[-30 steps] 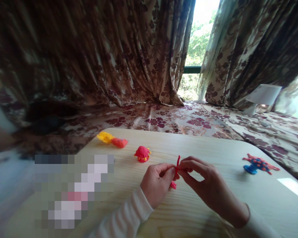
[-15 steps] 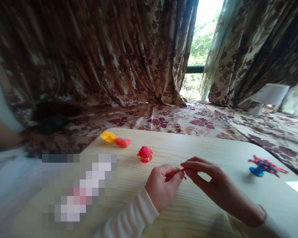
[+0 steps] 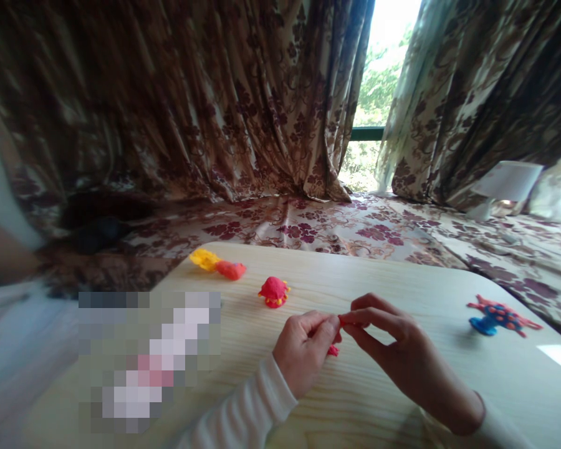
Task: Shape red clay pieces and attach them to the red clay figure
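Observation:
Both my hands meet over the middle of a pale wooden table (image 3: 402,274). My left hand (image 3: 303,352) is curled, its thumb and fingers pinching a small piece of red clay (image 3: 333,350) that shows just below the fingertips. My right hand (image 3: 393,349) pinches the other end of the same red clay at the fingertips, touching the left hand. Most of the clay is hidden between the fingers.
A red clay figure with yellow bits (image 3: 273,292) stands beyond my hands. A yellow and orange clay piece (image 3: 217,264) lies at the far left edge. A blue and red clay figure (image 3: 498,317) sits at the right. Patterned fabric and curtains (image 3: 215,112) surround the table.
The red clay strip that stood up between my fingers one second ago has been folded down and pressed; now only small bits of it show between my fingertips.

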The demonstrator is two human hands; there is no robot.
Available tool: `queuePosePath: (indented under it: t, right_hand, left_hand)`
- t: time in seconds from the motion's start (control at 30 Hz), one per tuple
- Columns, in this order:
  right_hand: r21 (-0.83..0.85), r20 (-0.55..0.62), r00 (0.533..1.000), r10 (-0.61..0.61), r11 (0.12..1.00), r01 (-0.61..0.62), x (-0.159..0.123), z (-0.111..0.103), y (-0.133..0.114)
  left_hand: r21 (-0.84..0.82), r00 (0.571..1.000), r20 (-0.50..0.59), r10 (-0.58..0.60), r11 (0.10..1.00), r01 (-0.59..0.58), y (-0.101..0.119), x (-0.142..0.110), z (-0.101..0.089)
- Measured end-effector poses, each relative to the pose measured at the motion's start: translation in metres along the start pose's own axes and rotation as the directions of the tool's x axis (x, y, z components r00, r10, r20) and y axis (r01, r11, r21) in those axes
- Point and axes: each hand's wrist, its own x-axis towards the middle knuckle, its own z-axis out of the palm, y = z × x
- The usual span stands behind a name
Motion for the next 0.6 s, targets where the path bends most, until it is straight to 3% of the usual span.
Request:
queuePosePath:
  t: [0.2,0.37,0.6]
  right_hand:
    - [-0.034,-0.03,0.999,-0.016,0.999,0.015,-0.0016,0.0023,0.0028]
    - [-0.071,0.018,0.998,-0.054,0.996,0.055,-0.0032,0.0021,-0.0008]
    - [-0.086,-0.033,0.992,-0.121,0.989,0.118,-0.0034,0.0048,-0.0022]
  left_hand:
    - [-0.013,0.999,0.032,0.028,1.0,-0.028,0.0008,-0.0007,0.0016]
    - [0.037,1.0,0.025,0.017,0.999,-0.018,-0.0005,-0.0006,-0.0004]
    - [-0.064,0.998,0.056,-0.031,0.997,0.035,-0.0029,-0.0004,-0.0001]
